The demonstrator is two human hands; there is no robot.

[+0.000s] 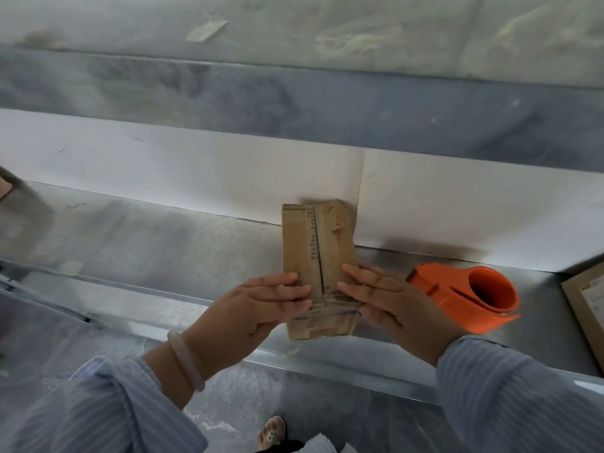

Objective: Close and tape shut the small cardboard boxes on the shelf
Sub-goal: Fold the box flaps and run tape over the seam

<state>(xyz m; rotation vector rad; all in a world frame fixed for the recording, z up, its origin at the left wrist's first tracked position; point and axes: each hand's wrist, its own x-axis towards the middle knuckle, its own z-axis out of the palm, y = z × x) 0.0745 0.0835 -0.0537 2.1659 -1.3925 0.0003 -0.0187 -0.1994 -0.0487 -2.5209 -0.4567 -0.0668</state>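
The person stands in front of a grey metal shelf (196, 243) and has both hands on one small cardboard box (330, 243). The box lies near the front edge of the shelf, with its long side pointing away from the person, and its far end reaches to the white sheet (163, 165) that covers the back part of the shelf. The two top flaps are folded down, and a dark seam runs between them along the middle. The left hand (261, 302) lies flat on the left flap, fingers straight and close together, pressing down beside the seam. The right hand (385, 299) does the same on the right flap, fingers also stretched out, and its thumb is at the near end of the box. Neither hand is closed around anything. Just to the right of the right hand, an orange tape dispenser (464, 295) lies on the shelf. Further right, at the edge of view, I see a part of another cardboard piece (585, 299). A pale bracelet (186, 361) is on the left wrist.
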